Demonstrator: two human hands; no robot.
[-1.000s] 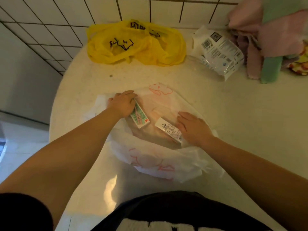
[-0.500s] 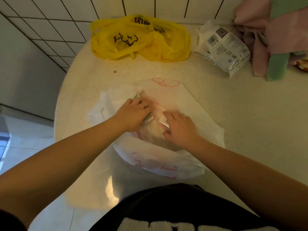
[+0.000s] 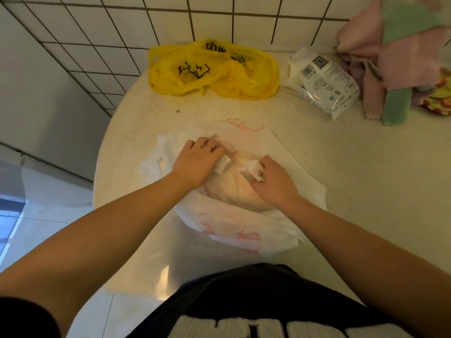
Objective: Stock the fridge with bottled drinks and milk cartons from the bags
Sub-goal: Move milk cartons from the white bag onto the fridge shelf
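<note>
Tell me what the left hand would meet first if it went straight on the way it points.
Most likely the flat far side of the white bag, just beyond the left hand, which grips a small carton. Its height above the bag is hard to judge.

Pale speckled worktop [image 3: 341, 181] with rounded left edge, set against a tiled wall; lying on it: white bag [image 3: 244, 225] nearest, yellow bag [image 3: 214, 69] at rear, white printed packet [image 3: 327, 86], cloths [image 3: 395, 69] rear right.
</note>
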